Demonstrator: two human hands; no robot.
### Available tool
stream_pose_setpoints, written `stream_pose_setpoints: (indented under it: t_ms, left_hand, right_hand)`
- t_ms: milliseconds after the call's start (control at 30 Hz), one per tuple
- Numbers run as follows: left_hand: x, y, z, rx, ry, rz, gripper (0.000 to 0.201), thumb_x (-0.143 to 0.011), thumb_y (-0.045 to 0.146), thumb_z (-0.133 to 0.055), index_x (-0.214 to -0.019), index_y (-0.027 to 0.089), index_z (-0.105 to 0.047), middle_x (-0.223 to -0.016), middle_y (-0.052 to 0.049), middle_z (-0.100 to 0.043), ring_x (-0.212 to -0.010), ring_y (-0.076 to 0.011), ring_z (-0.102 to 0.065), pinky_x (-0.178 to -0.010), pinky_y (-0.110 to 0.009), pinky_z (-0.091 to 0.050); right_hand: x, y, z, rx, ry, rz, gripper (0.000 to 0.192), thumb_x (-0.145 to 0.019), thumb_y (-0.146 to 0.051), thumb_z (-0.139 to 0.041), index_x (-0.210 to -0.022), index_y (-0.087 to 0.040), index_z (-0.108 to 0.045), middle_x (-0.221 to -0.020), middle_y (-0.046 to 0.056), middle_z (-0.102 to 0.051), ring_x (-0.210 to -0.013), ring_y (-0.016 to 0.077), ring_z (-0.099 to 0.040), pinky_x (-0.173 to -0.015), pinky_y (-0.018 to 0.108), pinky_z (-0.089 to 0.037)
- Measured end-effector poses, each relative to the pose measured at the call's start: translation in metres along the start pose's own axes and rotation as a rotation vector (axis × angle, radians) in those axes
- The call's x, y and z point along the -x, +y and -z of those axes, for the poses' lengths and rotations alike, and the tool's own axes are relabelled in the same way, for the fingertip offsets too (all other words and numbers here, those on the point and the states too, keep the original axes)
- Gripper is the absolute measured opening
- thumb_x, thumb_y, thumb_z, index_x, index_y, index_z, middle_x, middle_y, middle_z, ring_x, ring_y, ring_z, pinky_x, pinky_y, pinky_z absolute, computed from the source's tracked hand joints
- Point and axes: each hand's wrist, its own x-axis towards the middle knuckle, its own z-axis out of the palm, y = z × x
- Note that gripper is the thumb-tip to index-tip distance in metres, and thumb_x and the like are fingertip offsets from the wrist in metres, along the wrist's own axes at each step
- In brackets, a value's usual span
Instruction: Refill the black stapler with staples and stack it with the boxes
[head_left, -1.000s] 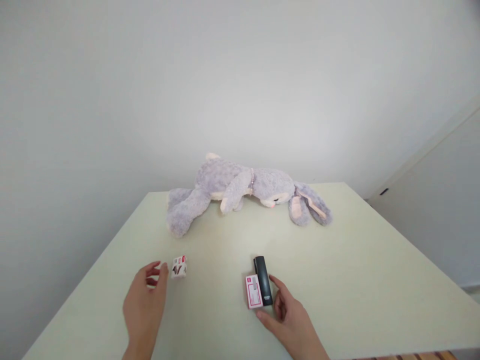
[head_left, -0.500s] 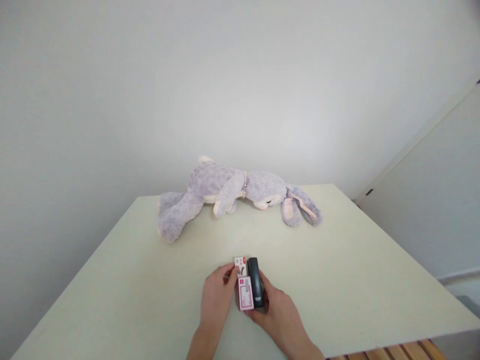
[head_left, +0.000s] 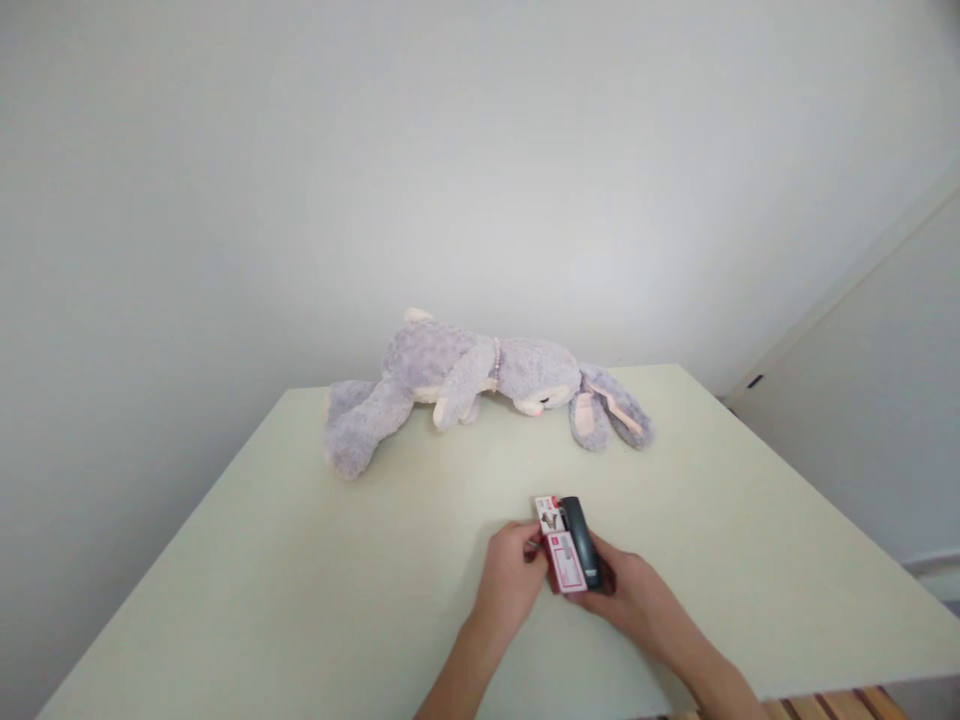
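A dark stapler (head_left: 580,540) and two small boxes are bunched side by side between my hands. The larger box, white with a pink frame (head_left: 568,564), lies nearer to me along the stapler's left side. Beyond it is a smaller white box with a red corner (head_left: 548,514) and a dark printed picture. My left hand (head_left: 511,578) pinches at the left side of the boxes, around where they meet. From the right, my right hand (head_left: 636,597) is closed round the stapler, its thumb at the near end of the pink-framed box. Some fingertips are hidden.
A grey plush rabbit (head_left: 457,365) with a bead necklace lies on its side along the back of the pale table (head_left: 262,570). Behind it rises a white wall (head_left: 450,160). Wooden slats (head_left: 832,706) show below the table's front right edge.
Both hands have moved right and slightly away from me, carrying the stapler and boxes together. The group is now tilted a little. The view has shifted slightly.
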Motion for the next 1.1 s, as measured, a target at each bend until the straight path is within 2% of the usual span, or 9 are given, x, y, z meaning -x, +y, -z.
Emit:
stream_pose_setpoints:
  t_ms: [133,267,467,567,667,733,867,967,1100]
  left_hand:
    - [-0.038,0.015,-0.054,0.012,-0.117,-0.036,0.018,-0.089,0.019,-0.064,-0.101,0.019,-0.078,-0.092,-0.003,-0.077,-0.082,-0.0178,-0.072,-0.077,-0.030,-0.057]
    - [-0.058,0.021,-0.079,0.011,-0.176,-0.055,0.020,-0.096,0.033,-0.069,-0.102,0.015,-0.072,-0.093,-0.002,-0.074,-0.083,-0.0166,-0.071,-0.077,-0.034,-0.060]
    - [-0.027,0.005,-0.032,-0.069,-0.012,-0.037,0.035,-0.099,0.024,-0.053,-0.131,0.016,-0.065,-0.108,-0.007,-0.076,-0.079,-0.0135,-0.071,-0.073,-0.027,-0.060]
    - [0.006,-0.006,0.015,-0.168,0.131,-0.074,0.034,-0.102,0.026,-0.045,-0.127,0.022,-0.068,-0.119,-0.007,-0.073,-0.107,-0.0195,-0.069,-0.100,-0.038,-0.056]
    - [0.035,-0.018,0.054,-0.280,0.247,-0.100,0.035,-0.103,0.029,-0.044,-0.128,0.026,-0.068,-0.127,-0.008,-0.069,-0.125,-0.0253,-0.061,-0.116,-0.052,-0.044]
    - [0.049,-0.029,0.070,-0.334,0.282,-0.118,0.037,-0.103,0.030,-0.045,-0.134,0.028,-0.065,-0.136,-0.007,-0.066,-0.132,-0.0265,-0.057,-0.119,-0.055,-0.041]
    - [0.067,-0.052,0.080,-0.652,0.248,-0.194,0.051,-0.105,0.031,-0.045,-0.156,0.030,-0.043,-0.161,-0.004,-0.048,-0.153,-0.0263,-0.037,-0.125,-0.054,-0.035]
    - [0.073,-0.061,0.078,-0.911,0.205,-0.209,0.061,-0.106,0.033,-0.044,-0.164,0.030,-0.025,-0.170,-0.003,-0.031,-0.159,-0.0267,-0.024,-0.126,-0.055,-0.032]
    - [0.074,-0.061,0.076,-0.995,0.189,-0.197,0.064,-0.107,0.033,-0.041,-0.166,0.031,-0.017,-0.172,-0.003,-0.023,-0.160,-0.0267,-0.020,-0.126,-0.054,-0.031]
  right_hand:
    - [0.001,0.041,0.049,0.055,0.031,-0.059,0.065,-0.074,-0.045,-0.075,-0.134,-0.021,-0.067,-0.078,0.000,-0.074,-0.072,0.0240,-0.067,-0.066,0.030,-0.049]
    - [0.002,0.054,0.075,0.081,0.049,-0.092,0.070,-0.073,-0.050,-0.076,-0.136,-0.021,-0.066,-0.074,-0.002,-0.071,-0.070,0.0229,-0.064,-0.066,0.031,-0.048]
    - [0.042,0.057,0.089,-0.023,0.343,-0.151,0.086,-0.072,-0.062,-0.077,-0.144,-0.018,-0.057,-0.059,-0.005,-0.058,-0.054,0.0185,-0.054,-0.056,0.030,-0.044]
    - [0.064,0.040,0.060,-0.225,0.506,-0.144,0.060,-0.087,-0.069,-0.064,-0.125,-0.022,-0.066,-0.054,-0.006,-0.051,-0.048,0.0162,-0.048,-0.049,0.028,-0.040]
    - [0.061,0.006,0.003,-0.260,0.390,-0.017,0.041,-0.099,-0.060,-0.052,-0.111,-0.024,-0.068,-0.064,-0.002,-0.061,-0.062,0.0183,-0.061,-0.061,0.029,-0.050]
    - [0.044,-0.014,-0.035,-0.158,0.280,0.149,0.035,-0.102,-0.049,-0.052,-0.123,-0.026,-0.067,-0.096,0.005,-0.074,-0.096,0.0229,-0.071,-0.087,0.035,-0.056]
    - [0.001,-0.027,-0.084,0.113,0.215,0.356,0.056,-0.104,-0.034,-0.047,-0.159,-0.030,-0.039,-0.160,0.005,-0.049,-0.155,0.0269,-0.031,-0.127,0.053,-0.028]
    - [-0.018,-0.026,-0.097,0.301,0.248,0.337,0.067,-0.104,-0.031,-0.044,-0.166,-0.030,-0.020,-0.168,0.003,-0.036,-0.160,0.0263,-0.018,-0.128,0.056,-0.022]
    - [-0.023,-0.029,-0.101,0.463,0.263,0.299,0.065,-0.106,-0.034,-0.042,-0.166,-0.033,-0.019,-0.171,-0.002,-0.026,-0.160,0.0264,-0.015,-0.129,0.057,-0.019]
